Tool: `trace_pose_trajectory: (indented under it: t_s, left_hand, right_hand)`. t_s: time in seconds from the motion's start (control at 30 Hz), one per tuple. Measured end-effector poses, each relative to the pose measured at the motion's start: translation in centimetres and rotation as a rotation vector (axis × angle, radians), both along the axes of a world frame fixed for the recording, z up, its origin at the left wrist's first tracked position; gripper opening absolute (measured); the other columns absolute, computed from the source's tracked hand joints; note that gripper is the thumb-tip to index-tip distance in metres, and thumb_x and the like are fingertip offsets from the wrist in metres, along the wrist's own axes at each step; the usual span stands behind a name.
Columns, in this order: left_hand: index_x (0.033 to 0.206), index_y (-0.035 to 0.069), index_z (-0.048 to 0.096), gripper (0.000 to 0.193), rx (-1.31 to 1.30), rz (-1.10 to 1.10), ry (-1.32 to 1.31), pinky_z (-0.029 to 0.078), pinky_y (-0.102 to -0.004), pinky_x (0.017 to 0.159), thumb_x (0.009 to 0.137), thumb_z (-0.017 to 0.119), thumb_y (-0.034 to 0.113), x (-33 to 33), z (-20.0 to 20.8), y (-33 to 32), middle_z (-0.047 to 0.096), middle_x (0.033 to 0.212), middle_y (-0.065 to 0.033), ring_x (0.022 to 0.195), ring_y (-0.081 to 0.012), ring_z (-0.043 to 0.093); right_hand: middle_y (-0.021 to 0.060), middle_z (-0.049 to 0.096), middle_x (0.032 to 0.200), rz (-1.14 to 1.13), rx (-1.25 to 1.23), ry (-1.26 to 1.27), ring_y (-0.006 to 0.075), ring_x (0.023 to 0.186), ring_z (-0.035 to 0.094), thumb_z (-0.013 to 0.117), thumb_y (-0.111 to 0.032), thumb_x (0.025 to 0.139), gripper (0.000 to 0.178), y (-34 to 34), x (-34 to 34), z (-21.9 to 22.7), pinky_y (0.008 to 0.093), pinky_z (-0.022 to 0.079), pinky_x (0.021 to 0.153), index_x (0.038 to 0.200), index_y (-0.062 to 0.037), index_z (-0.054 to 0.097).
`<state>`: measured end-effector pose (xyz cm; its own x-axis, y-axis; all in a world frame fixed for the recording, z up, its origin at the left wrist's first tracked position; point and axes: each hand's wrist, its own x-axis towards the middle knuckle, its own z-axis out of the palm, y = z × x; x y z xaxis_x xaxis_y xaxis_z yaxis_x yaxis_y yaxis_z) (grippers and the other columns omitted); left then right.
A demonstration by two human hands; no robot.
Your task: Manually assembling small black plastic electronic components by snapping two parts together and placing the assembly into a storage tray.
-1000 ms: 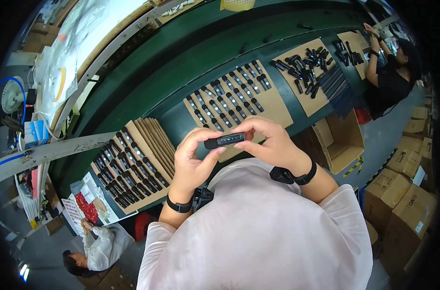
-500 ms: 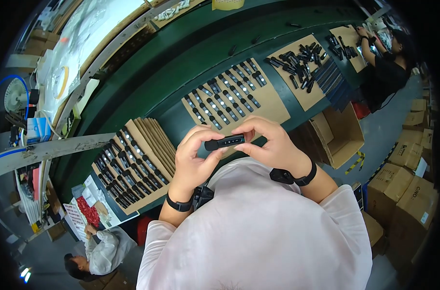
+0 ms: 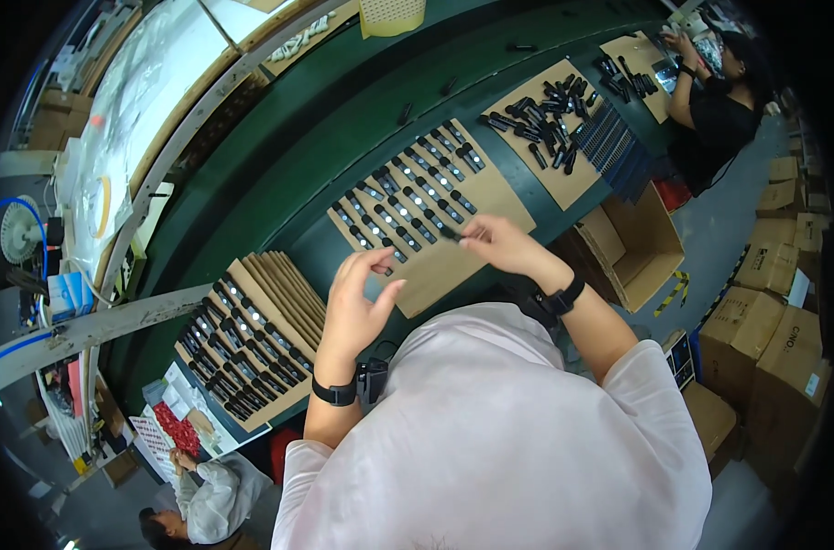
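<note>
My right hand [image 3: 507, 247] is closed, thumb and fingers pinching one end of a small black microphone-shaped device [image 3: 449, 233] low over the cardboard sheet [image 3: 440, 280]. Most of the device is hidden or blurred. My left hand [image 3: 351, 298] is open over the sheet's near left edge, thumb and fingers apart, with nothing seen in it. On the sheet lie rows of similar devices [image 3: 408, 216], each with a dark rounded head and a lighter body. Part of one shows by my left fingertips.
At left, a stack of cardboard sheets [image 3: 284, 298] carries more devices. Farther right, another sheet [image 3: 577, 191] holds a loose pile of dark pieces [image 3: 550, 124]. An open carton [image 3: 632, 252] stands beside the green bench [image 3: 288, 170]. One co-worker [image 3: 724, 110] sits far right, another [image 3: 210, 504] lower left.
Both hands held the device together before. My left hand has let go and opened; my right hand has carried the device forward to the sheet. The view has shifted slightly.
</note>
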<state>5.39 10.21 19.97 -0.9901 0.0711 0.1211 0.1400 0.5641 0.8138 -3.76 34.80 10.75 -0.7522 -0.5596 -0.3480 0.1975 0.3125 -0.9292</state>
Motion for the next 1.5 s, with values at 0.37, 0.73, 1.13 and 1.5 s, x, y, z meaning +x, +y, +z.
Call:
trace_pose_trajectory:
  t_s: [0.37, 0.73, 1.13, 1.5]
  left_hand:
    - [0.107, -0.002, 0.062, 0.029, -0.199, 0.104, -0.115, 0.049, -0.0318, 0.082, 0.079, 0.069, 0.001, -2.2, -1.8, -4.4, 0.064, 0.097, -0.0135, 0.088, -0.0228, 0.062]
    - [0.1, -0.002, 0.062, 0.022, -0.218, 0.142, -0.137, 0.05, -0.0335, 0.076, 0.08, 0.068, 0.005, -9.5, -3.9, -5.4, 0.064, 0.09, -0.0139, 0.082, -0.0253, 0.063]
    - [0.095, 0.0, 0.064, 0.019, -0.153, 0.306, -0.253, 0.052, -0.0344, 0.075, 0.08, 0.068, 0.011, -22.1, -14.4, -6.0, 0.066, 0.088, -0.0127, 0.081, -0.0247, 0.065]
    - [0.101, 0.005, 0.063, 0.031, -0.434, 0.405, -0.387, 0.051, -0.0427, 0.081, 0.077, 0.072, 0.022, -26.3, -20.7, -6.2, 0.065, 0.098, -0.0127, 0.094, -0.0307, 0.062]
  right_hand:
    - [0.0163, 0.064, 0.093, -0.179, 0.671, 0.363, 0.0341, 0.087, 0.062, 0.067, -0.017, 0.08, 0.019, 1.2, -6.2, -7.9, 0.041, 0.05, 0.075, 0.091, -0.003, 0.059]
    - [0.0153, 0.062, 0.094, -0.138, 0.614, 0.452, 0.034, 0.09, 0.061, 0.068, -0.02, 0.081, 0.02, 0.8, -7.8, -10.2, 0.0414, 0.05, 0.076, 0.091, -0.0047, 0.06]
    - [0.0141, 0.062, 0.093, -0.061, 0.471, 0.663, 0.0338, 0.092, 0.06, 0.066, -0.018, 0.083, 0.019, 0.2, -20.8, -6.5, 0.0428, 0.05, 0.078, 0.096, -0.006, 0.061]
    - [0.0075, 0.057, 0.108, 0.186, 0.483, 1.025, 0.0281, 0.109, 0.051, 0.068, -0.012, 0.077, 0.024, -8.1, -31.9, -13.8, 0.0407, 0.045, 0.09, 0.1, -0.0106, 0.064]
